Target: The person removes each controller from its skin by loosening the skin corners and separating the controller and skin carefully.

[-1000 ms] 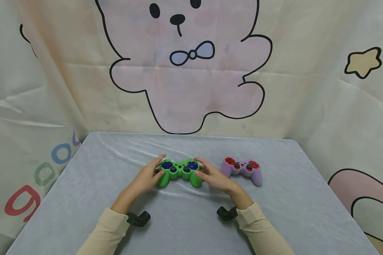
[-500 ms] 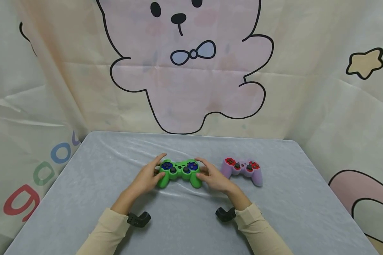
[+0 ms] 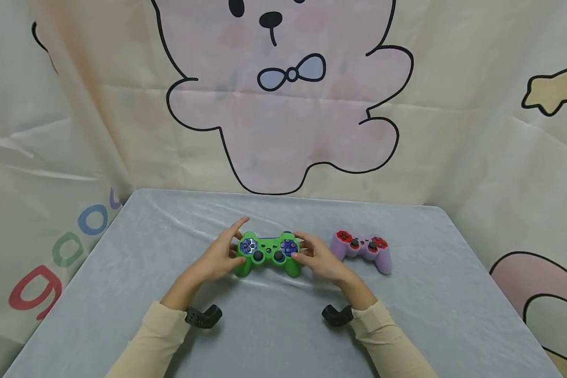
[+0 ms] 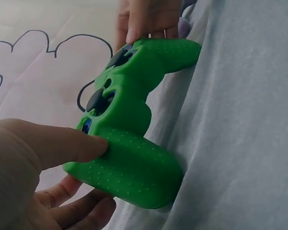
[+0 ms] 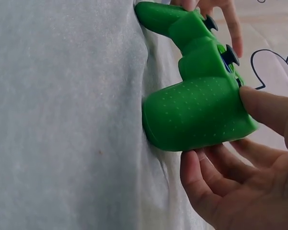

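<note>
A green game controller (image 3: 268,244) with blue button areas and two black thumbsticks sits mid-table between both hands. My left hand (image 3: 220,254) pinches its left grip, thumb on top and curled fingers beneath, the index finger pointing away past the far edge. On the other side my right hand (image 3: 323,258) holds the right end with the thumb beside the buttons and fingers underneath. In the left wrist view the dotted grip of the controller (image 4: 134,167) reaches down to the cloth. In the right wrist view, the controller (image 5: 197,110) stands tilted, its grip end at the cloth.
A purple game controller (image 3: 364,253) with red button areas lies just right of my right hand. Grey cloth (image 3: 269,336) covers the table, slightly wrinkled. Behind it hangs a curtain (image 3: 283,136) with a cartoon bear. A black device (image 3: 204,317) is strapped at each wrist.
The green controller's far edge has tipped up, so its face turns more toward me. My right thumb has shifted up toward the buttons. The head view has moved slightly.
</note>
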A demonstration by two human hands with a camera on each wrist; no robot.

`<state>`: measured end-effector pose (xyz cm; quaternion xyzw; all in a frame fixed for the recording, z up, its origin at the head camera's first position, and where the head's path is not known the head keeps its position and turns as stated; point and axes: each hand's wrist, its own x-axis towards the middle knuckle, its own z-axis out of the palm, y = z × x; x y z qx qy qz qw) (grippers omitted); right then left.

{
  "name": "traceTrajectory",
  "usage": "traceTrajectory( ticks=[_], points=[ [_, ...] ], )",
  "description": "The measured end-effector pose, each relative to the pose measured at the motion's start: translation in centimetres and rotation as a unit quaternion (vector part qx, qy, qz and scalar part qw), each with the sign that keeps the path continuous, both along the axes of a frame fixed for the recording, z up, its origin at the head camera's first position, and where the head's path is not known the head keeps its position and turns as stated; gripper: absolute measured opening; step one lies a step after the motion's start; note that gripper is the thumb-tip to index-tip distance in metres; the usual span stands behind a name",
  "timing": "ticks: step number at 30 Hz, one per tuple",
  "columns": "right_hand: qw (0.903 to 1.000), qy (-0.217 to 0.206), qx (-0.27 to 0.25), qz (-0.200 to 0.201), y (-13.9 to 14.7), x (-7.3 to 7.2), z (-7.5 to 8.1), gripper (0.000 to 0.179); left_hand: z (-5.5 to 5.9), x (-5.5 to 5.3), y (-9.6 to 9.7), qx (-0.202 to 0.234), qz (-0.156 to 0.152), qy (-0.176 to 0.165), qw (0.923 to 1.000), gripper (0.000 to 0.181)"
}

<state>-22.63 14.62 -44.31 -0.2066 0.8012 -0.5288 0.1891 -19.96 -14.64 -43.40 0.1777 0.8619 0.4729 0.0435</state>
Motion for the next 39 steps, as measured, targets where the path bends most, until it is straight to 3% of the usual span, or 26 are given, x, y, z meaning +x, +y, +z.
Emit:
traceTrajectory(
  ticks=[6,13,22,29,32,35,39],
  points=[
    [0.9981,-0.032,-0.034,0.039,0.4,-0.1,0.0,0.064,0.3,-0.1,0.0,-0.004,-0.017,0.008,0.9998,0.098],
    [0.9957,-0.012,-0.037,0.084,0.5,0.0,0.8,0.073,1.0,0.0,-0.4,-0.018,-0.033,0.011,0.9992,0.100],
    [0.9941,0.001,-0.004,0.108,0.5,0.3,1.5,0.065,1.2,-0.4,-0.9,0.037,-0.028,-0.021,0.9987,0.058],
    [0.9916,0.037,0.007,0.124,0.6,0.3,1.8,0.062,1.1,-0.4,-1.1,0.039,-0.023,-0.039,0.9982,0.050],
    [0.9905,0.044,0.009,0.130,0.6,0.4,1.9,0.060,1.1,-0.4,-1.1,0.035,-0.041,-0.067,0.9963,0.052],
    [0.9904,0.041,0.009,0.132,0.6,0.4,1.9,0.059,0.9,-0.3,-1.1,0.038,-0.054,-0.119,0.9906,0.053],
    [0.9900,0.038,0.019,0.135,0.6,0.4,1.8,0.064,0.4,-0.4,-1.0,0.079,-0.065,-0.172,0.9797,0.052]
  ],
)
